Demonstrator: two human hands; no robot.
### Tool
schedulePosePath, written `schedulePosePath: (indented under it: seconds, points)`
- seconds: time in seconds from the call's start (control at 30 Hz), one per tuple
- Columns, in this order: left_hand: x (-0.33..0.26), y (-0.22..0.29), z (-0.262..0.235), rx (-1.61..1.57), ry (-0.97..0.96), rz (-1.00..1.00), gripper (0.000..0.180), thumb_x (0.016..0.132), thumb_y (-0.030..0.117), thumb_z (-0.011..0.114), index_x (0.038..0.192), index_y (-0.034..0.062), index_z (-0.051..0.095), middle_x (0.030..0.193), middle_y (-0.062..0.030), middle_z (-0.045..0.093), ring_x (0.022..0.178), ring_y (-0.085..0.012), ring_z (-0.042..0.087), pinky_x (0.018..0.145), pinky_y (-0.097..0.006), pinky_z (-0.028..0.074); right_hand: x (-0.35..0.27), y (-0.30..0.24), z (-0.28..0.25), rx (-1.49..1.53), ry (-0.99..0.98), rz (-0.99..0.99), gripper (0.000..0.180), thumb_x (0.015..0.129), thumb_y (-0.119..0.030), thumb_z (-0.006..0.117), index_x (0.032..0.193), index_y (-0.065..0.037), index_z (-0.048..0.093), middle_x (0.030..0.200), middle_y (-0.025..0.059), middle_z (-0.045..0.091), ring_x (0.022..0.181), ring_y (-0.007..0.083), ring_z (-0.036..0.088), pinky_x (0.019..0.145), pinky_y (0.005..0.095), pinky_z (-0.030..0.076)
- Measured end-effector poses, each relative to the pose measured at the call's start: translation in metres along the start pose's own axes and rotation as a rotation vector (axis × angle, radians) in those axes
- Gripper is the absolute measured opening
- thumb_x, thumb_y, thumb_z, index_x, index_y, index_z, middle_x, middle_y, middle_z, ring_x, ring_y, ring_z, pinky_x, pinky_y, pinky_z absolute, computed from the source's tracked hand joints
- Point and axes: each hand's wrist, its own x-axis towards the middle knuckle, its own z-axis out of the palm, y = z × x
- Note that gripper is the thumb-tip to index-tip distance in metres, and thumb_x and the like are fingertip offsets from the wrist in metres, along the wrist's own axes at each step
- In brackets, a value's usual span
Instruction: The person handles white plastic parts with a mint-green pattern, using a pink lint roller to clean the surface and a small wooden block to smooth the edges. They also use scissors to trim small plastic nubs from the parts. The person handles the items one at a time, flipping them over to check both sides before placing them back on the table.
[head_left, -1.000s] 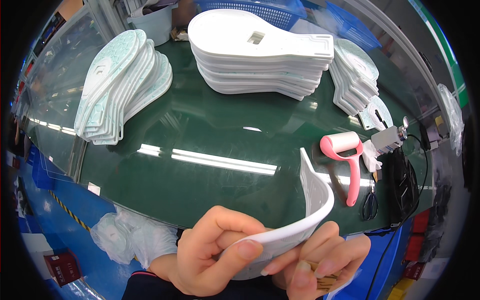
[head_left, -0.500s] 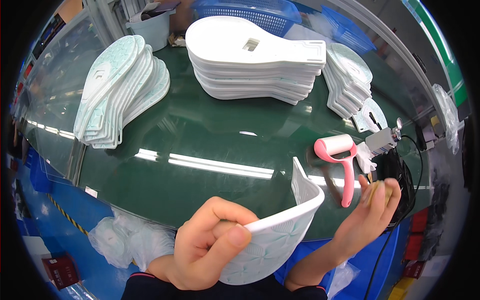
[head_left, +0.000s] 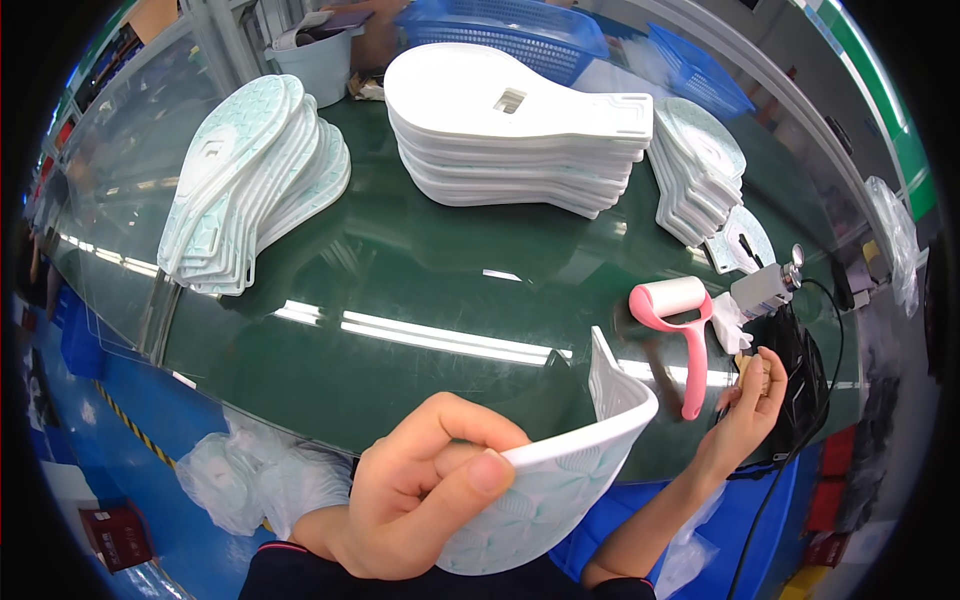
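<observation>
My left hand [head_left: 420, 490] grips bent white sole [head_left: 560, 470]. My right hand [head_left: 748, 400] pinches small tan thing [head_left: 745, 368] beside pink roller [head_left: 680, 335].

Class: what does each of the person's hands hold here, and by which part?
The left hand pinches a white shoe sole by its near end, bending it upward. The right hand holds a small tan object; its kind cannot be told.

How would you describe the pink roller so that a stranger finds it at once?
Start at the dark green table and go to its right side, just beyond the right hand. The lint roller lies there beside a black cable. It alone is pink, with a white drum.
</observation>
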Motion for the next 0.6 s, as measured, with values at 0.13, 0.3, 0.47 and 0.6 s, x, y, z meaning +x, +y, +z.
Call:
schedulePosePath:
  seconds: [0.13, 0.3, 0.47, 0.6]
  points:
    - [-0.002, 0.001, 0.003, -0.001, 0.034, 0.017, 0.02, 0.091, 0.007, 0.038, 0.106, -0.0065, 0.039, 0.081, -0.0086, 0.061, 0.071, -0.0033, 0.05, 0.064, -0.018, 0.04, 0.001, -0.013, 0.01, -0.011, 0.007, -0.057, 0.016, 0.086, -0.017, 0.054, 0.095, -0.003, 0.055, 0.072, 0.0004, 0.05, 0.05, 0.0009, 0.034, 0.04, 0.0156, 0.025]
    - [-0.001, 0.006, 0.001, 0.101, 0.009, 0.027, 0.019, 0.091, 0.007, 0.039, 0.104, -0.0063, 0.041, 0.078, -0.0065, 0.061, 0.068, -0.0026, 0.049, 0.062, -0.018, 0.039, 0.032, 0.042, -0.021, -0.725, -0.02, -0.12, 0.034, 0.087, -0.026, 0.051, 0.113, -0.004, 0.053, 0.092, 0.0089, 0.056, 0.085, 0.0158, 0.052, 0.071, 0.0273, 0.04]
    - [0.006, 0.008, 0.002, 0.107, 0.012, 0.015, 0.017, 0.089, 0.006, 0.045, 0.101, -0.0059, 0.047, 0.076, -0.0048, 0.061, 0.068, -0.0022, 0.049, 0.062, -0.017, 0.039, 0.005, -0.022, 0.004, -0.359, -0.26, -0.293, 0.052, 0.082, -0.034, 0.055, 0.119, 0.002, 0.047, 0.118, 0.0167, 0.05, 0.109, 0.0247, 0.047, 0.091, 0.0338, 0.035]
    - [0.022, 0.016, -0.009, 0.182, -0.092, -0.016, 0.017, 0.085, 0.005, 0.052, 0.099, -0.0051, 0.052, 0.074, -0.0041, 0.061, 0.068, -0.0027, 0.05, 0.061, -0.017, 0.039, -0.035, -0.068, 0.035, 0.252, -1.001, -0.31, 0.066, 0.062, -0.035, 0.073, 0.111, 0.004, 0.053, 0.099, 0.0155, 0.061, 0.104, 0.0287, 0.053, 0.097, 0.0442, 0.032]
